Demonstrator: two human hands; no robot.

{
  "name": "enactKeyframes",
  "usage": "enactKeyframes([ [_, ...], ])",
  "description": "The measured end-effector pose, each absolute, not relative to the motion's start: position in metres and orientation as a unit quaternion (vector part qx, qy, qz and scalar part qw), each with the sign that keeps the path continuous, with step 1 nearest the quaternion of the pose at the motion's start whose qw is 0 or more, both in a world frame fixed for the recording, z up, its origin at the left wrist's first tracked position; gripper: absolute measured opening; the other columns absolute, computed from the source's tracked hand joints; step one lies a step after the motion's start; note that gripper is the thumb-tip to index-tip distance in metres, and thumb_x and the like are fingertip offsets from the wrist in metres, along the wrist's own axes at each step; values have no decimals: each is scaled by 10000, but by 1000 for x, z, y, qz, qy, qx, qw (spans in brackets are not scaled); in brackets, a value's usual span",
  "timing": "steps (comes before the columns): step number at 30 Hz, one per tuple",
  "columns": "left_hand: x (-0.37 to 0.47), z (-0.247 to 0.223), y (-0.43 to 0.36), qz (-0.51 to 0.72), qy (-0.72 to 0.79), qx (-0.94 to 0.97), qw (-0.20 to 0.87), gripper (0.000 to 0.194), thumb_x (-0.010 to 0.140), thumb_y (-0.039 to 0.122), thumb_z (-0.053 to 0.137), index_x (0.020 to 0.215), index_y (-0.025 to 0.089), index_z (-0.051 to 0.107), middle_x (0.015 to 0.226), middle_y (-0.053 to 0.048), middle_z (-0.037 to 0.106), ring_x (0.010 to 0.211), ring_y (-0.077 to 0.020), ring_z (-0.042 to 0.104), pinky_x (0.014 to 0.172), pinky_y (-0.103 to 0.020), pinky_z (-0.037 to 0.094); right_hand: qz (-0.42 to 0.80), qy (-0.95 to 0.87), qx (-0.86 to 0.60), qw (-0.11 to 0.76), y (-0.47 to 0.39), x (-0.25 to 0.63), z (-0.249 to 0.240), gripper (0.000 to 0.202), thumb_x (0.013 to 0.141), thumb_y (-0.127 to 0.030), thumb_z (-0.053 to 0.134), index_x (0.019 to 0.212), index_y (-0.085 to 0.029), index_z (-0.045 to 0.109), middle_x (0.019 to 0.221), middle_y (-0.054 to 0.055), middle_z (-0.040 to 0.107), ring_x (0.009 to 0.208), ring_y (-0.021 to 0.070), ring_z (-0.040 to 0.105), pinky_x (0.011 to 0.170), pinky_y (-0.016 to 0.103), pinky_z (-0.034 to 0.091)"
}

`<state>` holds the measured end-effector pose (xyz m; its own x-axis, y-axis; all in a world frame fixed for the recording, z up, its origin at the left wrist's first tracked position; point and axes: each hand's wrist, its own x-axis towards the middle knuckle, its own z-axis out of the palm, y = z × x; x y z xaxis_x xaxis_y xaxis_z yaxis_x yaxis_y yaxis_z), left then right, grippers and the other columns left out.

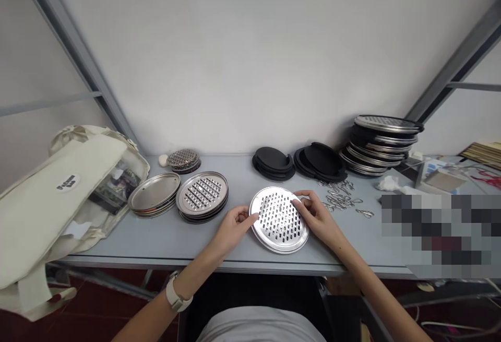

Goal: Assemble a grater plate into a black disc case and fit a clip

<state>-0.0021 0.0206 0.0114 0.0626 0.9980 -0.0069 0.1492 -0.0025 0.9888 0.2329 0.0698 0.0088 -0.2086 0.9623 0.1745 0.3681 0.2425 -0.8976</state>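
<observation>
"Please, what carries the things?"
"It is a grey table (164,240)."
"And what lies directly on it?"
"At the left there is a cream bag (47,190). Next to it are a plain-topped disc stack (154,193) and a perforated-topped disc stack (202,192); behind them, a smaller stack (183,160). Toward the right are black round holders (273,160), scattered metal clips (338,200) and one tall stack (379,146)."

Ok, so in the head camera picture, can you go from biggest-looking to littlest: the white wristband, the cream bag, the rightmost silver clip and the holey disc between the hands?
1. Cream bag
2. Holey disc
3. White wristband
4. Rightmost silver clip
</observation>
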Motion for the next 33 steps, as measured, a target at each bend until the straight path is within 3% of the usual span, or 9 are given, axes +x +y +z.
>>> enactKeyframes([
  [6, -2, 19, 19, 429, 525, 548, 490, 368, 802, 477, 618, 921, 132, 666, 879, -58, 670, 827, -181, 591, 770, -288, 446, 380, -685, -495, 377, 69, 235, 12, 428, 891, -584, 422, 1110, -223, 493, 642, -36, 503, 608, 164, 502, 550, 265, 402],
  [11, -3, 22, 18, 433, 514, 545, 501, 376, 779, 483, 646, 894, 126, 671, 848, -56, 677, 803, -176, 601, 753, -282, 457, 308, -726, -498, 361, 79, 231, 29, 443, 920, -581, 347, 807, -206, 553, 719, 13, 568, 714, 180, 539, 661, 274, 416],
  [13, -1, 24, 19, 436, 516, 541, 501, 377, 776, 482, 651, 886, 122, 673, 842, -56, 678, 792, -174, 603, 749, -282, 458, 321, -743, -491, 322, 89, 224, 38, 483, 920, -597, 321, 782, -203, 563, 755, 24, 611, 730, 187, 558, 661, 270, 413],
  [16, 1, 27, 22, 429, 518, 544, 502, 383, 783, 481, 639, 895, 115, 672, 840, -58, 677, 788, -177, 602, 746, -284, 455, 296, -777, -473, 291, 108, 209, 44, 546, 897, -641, 328, 608, -193, 446, 581, -12, 503, 581, 139, 476, 565, 250, 349],
  [20, 3, 31, 23, 390, 531, 575, 486, 402, 829, 498, 573, 944, 123, 656, 890, -72, 672, 825, -191, 600, 758, -292, 451, 313, -764, -493, 274, 127, 198, 38, 605, 847, -715, 329, 528, -206, 262, 465, -50, 291, 451, 86, 292, 458, 239, 226],
  [24, 0, 46, 23, 377, 566, 617, 396, 507, 819, 509, 582, 1195, 170, 550, 1067, -101, 632, 985, -228, 582, 857, -321, 436, 331, -737, -523, 271, 134, 213, 30, 611, 812, -753, 346, 540, -215, 248, 470, -56, 270, 440, 82, 268, 436, 234, 200],
  [27, 1, 73, 41, 322, 559, 700, 308, 414, 863, 447, 527, 1179, 179, 538, 1071, -108, 603, 1020, -246, 566, 854, -336, 429, 315, -717, -552, 286, 138, 229, 28, 607, 796, -761, 365, 542, -220, 255, 475, -51, 287, 446, 88, 273, 433, 237, 198],
  [30, 8, 98, 84, 255, 499, 808, 180, 226, 889, 263, 459, 1059, 159, 566, 1067, -103, 565, 1005, -228, 549, 862, -330, 418, 282, -706, -566, 319, 141, 238, 30, 608, 791, -768, 354, 542, -226, 234, 476, -49, 278, 449, 91, 263, 439, 245, 192],
  [33, 22, 111, 136, 158, 455, 875, 57, 168, 868, 148, 447, 995, 131, 556, 1013, -95, 559, 922, -206, 549, 793, -300, 416, 280, -701, -568, 329, 143, 240, 30, 610, 789, -775, 342, 539, -229, 233, 472, -51, 265, 450, 93, 256, 443, 248, 195],
])
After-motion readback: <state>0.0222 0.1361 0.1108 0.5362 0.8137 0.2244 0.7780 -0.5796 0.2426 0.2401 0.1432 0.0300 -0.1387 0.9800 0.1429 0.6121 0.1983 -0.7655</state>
